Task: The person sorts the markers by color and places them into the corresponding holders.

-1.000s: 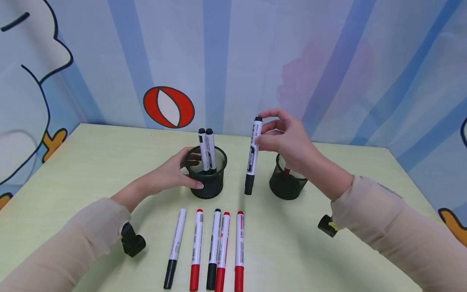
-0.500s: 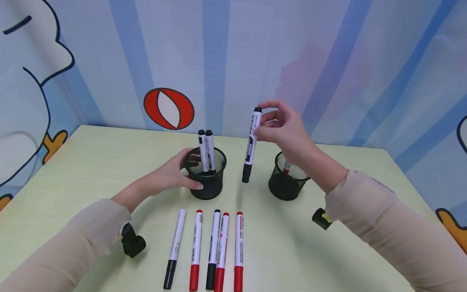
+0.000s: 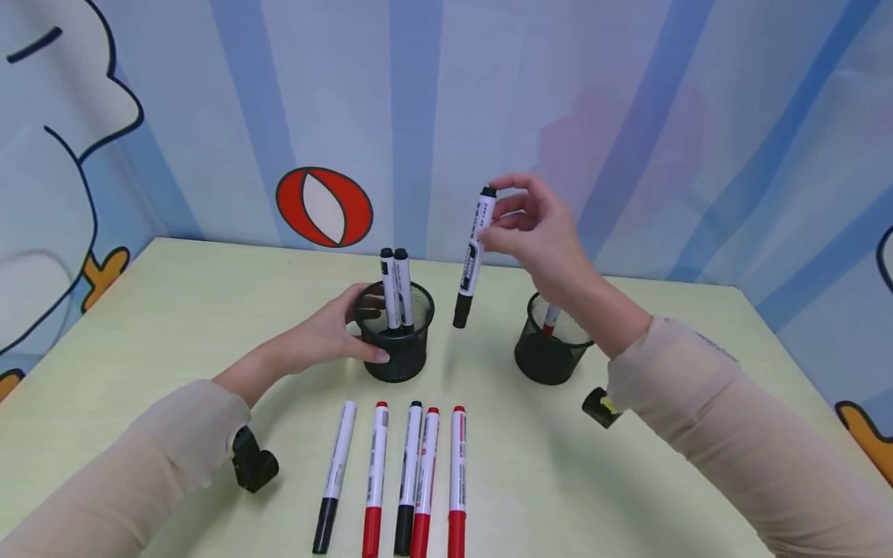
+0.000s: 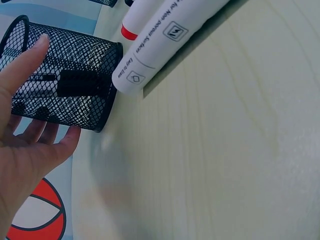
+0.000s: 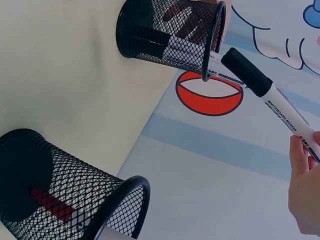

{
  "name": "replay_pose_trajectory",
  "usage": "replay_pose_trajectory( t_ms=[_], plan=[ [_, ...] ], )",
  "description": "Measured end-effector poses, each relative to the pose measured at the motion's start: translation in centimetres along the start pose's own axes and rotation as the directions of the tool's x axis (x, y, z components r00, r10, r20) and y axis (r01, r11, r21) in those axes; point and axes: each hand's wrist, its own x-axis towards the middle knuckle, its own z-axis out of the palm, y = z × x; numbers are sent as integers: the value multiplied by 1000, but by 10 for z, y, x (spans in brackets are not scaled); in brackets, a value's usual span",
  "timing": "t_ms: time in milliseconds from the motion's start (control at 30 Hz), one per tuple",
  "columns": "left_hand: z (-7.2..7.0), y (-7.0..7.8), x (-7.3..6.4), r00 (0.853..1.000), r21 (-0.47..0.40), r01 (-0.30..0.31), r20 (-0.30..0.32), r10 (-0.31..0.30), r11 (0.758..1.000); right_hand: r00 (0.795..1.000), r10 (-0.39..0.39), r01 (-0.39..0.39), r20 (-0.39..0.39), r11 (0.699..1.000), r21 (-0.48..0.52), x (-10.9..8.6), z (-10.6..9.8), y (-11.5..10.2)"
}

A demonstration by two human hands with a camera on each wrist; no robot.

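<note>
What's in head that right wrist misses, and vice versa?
Only head: the row of five markers on the table, plus the left sleeve and right sleeve.

Only right wrist: readable "WHITEBOARD MARKER" lettering on the held marker; too small to read in head.

Both: right hand pinching that marker, left mesh cup, right mesh cup, red-and-white ball print, and left hand, only partly visible from the wrist.

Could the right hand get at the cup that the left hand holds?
Probably yes: the right hand holds a black-capped marker raised near that cup, nothing visible lies between, and the left hand leaves the mouth uncovered.
</note>
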Motion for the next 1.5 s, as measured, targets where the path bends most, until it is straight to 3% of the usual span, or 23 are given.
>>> replay_pose_trajectory(
  t_ms=[500, 867, 1233, 1500],
  plan=[
    [0, 0, -3, 1000, 9, -1, 2, 1, 1000, 992, -127, 127, 6, 991, -38, 11, 16, 2],
    [-2, 0, -1, 1000, 9, -9, 4, 9, 1000, 970, -228, 236, 79, 966, -107, 14, 30, 10],
    [-3, -1, 0, 1000, 6, 6, 12, -6, 1000, 960, -256, 272, 116, 951, -148, 8, 43, 14],
    [-1, -1, 1, 1000, -2, 4, 6, -4, 1000, 951, -275, 299, 139, 934, -197, 10, 45, 34]
  ],
)
